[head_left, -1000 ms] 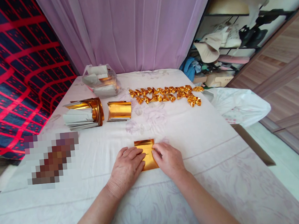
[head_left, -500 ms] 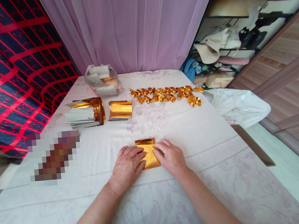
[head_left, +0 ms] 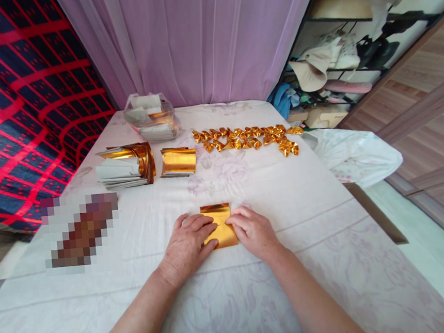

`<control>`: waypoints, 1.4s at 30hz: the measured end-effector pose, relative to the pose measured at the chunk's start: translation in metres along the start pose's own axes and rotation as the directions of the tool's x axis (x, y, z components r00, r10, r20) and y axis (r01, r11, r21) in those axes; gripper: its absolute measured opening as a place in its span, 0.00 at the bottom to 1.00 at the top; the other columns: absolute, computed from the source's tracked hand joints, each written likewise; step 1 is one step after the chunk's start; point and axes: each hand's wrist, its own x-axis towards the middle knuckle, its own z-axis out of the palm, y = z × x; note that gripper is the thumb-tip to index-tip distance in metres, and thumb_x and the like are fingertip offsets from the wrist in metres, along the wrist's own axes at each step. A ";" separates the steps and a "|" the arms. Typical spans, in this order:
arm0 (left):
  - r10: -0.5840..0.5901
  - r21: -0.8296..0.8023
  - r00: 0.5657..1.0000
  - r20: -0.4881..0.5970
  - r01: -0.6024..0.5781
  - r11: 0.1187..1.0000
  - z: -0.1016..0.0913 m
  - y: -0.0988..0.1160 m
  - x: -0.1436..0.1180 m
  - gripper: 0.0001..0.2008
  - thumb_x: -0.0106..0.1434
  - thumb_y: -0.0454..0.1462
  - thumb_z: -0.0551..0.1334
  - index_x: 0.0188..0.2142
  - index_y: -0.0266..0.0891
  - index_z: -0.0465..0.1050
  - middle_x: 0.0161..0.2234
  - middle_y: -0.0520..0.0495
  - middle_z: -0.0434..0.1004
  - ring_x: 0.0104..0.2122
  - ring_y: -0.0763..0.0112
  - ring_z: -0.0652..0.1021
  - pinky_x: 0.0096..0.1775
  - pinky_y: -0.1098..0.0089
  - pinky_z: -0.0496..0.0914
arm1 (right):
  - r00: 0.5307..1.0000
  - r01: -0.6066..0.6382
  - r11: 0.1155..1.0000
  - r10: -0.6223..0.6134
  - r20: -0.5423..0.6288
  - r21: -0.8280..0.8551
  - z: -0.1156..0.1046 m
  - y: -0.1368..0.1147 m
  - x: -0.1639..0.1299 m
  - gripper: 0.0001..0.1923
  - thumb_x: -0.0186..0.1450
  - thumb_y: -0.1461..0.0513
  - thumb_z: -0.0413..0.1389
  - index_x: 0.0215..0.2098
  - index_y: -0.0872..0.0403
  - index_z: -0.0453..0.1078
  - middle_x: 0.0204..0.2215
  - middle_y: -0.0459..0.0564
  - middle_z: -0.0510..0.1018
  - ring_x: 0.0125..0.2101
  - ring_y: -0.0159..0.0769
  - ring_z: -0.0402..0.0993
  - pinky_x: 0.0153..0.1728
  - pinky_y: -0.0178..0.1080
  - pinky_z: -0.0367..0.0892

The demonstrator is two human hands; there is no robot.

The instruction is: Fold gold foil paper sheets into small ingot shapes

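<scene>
foil (head_left: 219,223): we keep it flat on the cloth (head_left: 286,192), near us
left hand (head_left: 186,245): fingers pressed down on its left edge
right hand (head_left: 254,231): fingertips pinning its right edge; we line up edges, then crease

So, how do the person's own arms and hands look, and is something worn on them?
Both forearms are bare: no sleeves, watch or bracelet show. The left hand and right hand wear no gloves, and no rings are visible. Nails look short and unpainted.

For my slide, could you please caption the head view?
Both hands, left hand and right hand, press a gold foil sheet flat on the white-covered table.
</scene>
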 end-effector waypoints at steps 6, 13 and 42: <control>0.011 -0.035 0.999 0.036 -0.010 0.999 -0.003 -0.001 -0.002 0.22 0.58 0.47 0.67 0.52 0.46 0.74 0.51 0.44 0.76 0.53 0.55 0.73 0.60 0.46 0.54 | 0.997 0.040 0.994 -0.047 0.064 0.106 -0.011 0.004 -0.002 0.17 0.59 0.71 0.52 0.40 0.50 0.75 0.41 0.48 0.76 0.41 0.33 0.74 0.44 0.36 0.68; -0.003 -0.048 0.999 0.047 0.006 0.999 -0.004 -0.001 -0.002 0.23 0.56 0.45 0.68 0.52 0.46 0.73 0.52 0.44 0.75 0.53 0.54 0.72 0.62 0.43 0.49 | 0.972 0.022 0.974 -0.073 0.221 0.225 -0.030 0.003 -0.004 0.20 0.53 0.69 0.61 0.43 0.49 0.73 0.51 0.50 0.71 0.50 0.38 0.71 0.53 0.42 0.66; 0.019 -0.102 0.998 -0.053 -0.024 0.994 0.002 -0.008 -0.006 0.31 0.67 0.44 0.57 0.66 0.43 0.48 0.52 0.42 0.75 0.53 0.59 0.72 0.59 0.47 0.56 | 0.997 -0.057 0.992 0.063 -0.052 0.113 0.001 0.001 0.002 0.07 0.64 0.62 0.55 0.28 0.51 0.71 0.32 0.46 0.76 0.32 0.31 0.73 0.35 0.33 0.65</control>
